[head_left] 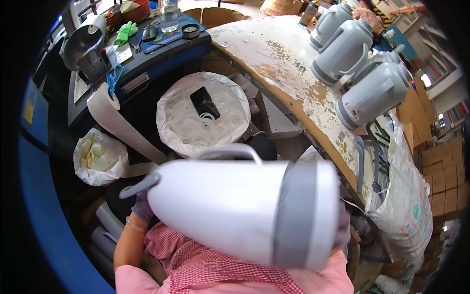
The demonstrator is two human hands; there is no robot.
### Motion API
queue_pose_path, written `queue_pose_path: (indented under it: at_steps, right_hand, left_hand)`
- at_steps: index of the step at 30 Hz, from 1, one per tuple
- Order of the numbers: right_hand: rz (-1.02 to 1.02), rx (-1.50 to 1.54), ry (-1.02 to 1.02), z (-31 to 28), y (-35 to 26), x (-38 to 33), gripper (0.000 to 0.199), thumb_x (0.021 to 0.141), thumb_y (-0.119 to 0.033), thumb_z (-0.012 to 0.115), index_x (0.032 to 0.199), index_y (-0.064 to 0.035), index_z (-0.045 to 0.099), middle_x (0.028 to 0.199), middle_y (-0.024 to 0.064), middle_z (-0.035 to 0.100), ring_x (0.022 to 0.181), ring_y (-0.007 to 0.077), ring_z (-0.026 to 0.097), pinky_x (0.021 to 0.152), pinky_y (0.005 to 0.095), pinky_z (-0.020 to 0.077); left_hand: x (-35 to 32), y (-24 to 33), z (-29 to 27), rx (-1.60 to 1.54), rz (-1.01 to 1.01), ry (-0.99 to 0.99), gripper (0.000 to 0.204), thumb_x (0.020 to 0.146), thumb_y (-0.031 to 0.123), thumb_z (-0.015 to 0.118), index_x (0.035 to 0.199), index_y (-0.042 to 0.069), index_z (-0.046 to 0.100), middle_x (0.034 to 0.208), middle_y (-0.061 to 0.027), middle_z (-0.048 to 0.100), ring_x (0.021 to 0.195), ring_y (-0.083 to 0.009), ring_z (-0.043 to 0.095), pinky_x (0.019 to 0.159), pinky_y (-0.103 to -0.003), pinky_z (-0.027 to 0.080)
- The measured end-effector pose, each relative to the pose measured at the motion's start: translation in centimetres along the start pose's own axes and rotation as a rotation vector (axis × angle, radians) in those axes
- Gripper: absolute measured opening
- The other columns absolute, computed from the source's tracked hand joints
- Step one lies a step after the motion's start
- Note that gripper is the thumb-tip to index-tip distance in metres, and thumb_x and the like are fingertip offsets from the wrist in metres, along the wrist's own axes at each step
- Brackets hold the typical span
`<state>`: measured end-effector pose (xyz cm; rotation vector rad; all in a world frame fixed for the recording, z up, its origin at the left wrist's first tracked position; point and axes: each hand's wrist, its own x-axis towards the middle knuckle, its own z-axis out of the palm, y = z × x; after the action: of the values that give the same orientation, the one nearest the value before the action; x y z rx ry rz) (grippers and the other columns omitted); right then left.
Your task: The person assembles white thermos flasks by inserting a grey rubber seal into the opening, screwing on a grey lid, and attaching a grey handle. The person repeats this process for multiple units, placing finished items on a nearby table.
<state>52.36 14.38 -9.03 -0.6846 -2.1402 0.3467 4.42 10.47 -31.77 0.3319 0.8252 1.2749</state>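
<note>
A large white thermos jug (220, 201) with a grey band lies on its side across my lap, blurred by motion. Its handle points away from me and its narrow top end, with a grey lever, is at the left. My left hand (142, 207), in a purple glove, holds that top end, with most fingers hidden behind the jug. At the base end my right hand (343, 228), also gloved and smeared, supports the jug from the right. Beyond the jug stands a white-lined bin (164, 105) full of translucent rings, with a black phone-like object (204, 102) on top.
Several grey jugs (374, 95) stand along the right of the worn table (274, 44). A sack (404, 206) of grey handles leans at right. At left are a small bag (115, 164) of pale scraps, a paper roll (104, 105) and a dark desk (171, 54) with green gloves (126, 32).
</note>
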Motion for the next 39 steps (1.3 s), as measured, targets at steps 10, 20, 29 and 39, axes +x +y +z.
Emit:
queue_pose_path:
  at_steps: [10,20,29,39]
  right_hand:
    - [0.036,0.354,-0.102,3.1,5.6,1.5,0.130,0.055,-0.069,0.089,0.150,0.0024,0.038,0.158,0.0214,0.030,0.144,0.0401,0.035,0.115,0.0528,0.0343]
    - [0.780,0.456,0.003,10.9,10.2,0.9,0.069,0.101,-0.061,0.040,0.107,0.0012,0.070,0.087,0.0152,0.072,0.080,0.0254,0.072,0.070,0.0385,0.0584]
    - [0.066,0.353,-0.452,8.1,4.5,5.9,0.098,0.070,-0.056,0.086,0.143,-0.0033,0.047,0.155,0.0239,0.038,0.145,0.0448,0.029,0.120,0.0529,0.0236]
    - [0.579,0.745,0.479,5.3,1.1,-1.2,0.055,0.083,-0.061,0.063,0.083,-0.0068,0.060,0.107,0.0124,0.056,0.101,0.0248,0.051,0.086,0.0368,0.0412]
  left_hand:
    - [-3.7,12.0,7.3,1.153,0.777,0.099,0.051,0.102,0.035,0.049,0.135,-0.004,0.052,0.136,-0.0174,0.056,0.125,-0.0288,0.055,0.109,-0.041,0.043]
    - [-5.5,13.3,14.5,0.909,1.753,0.050,0.053,0.102,0.048,0.043,0.134,0.005,0.047,0.133,-0.0216,0.051,0.112,-0.0378,0.058,0.090,-0.048,0.048]
    - [-9.5,12.3,20.3,1.421,1.654,-0.125,0.031,0.099,0.044,0.050,0.118,0.021,0.056,0.108,-0.0205,0.059,0.085,-0.0344,0.061,0.069,-0.044,0.049]
    - [0.3,7.4,19.9,1.170,1.508,0.471,0.070,0.089,0.046,0.068,0.137,-0.002,0.049,0.136,-0.0142,0.053,0.133,-0.0315,0.045,0.113,-0.044,0.033]
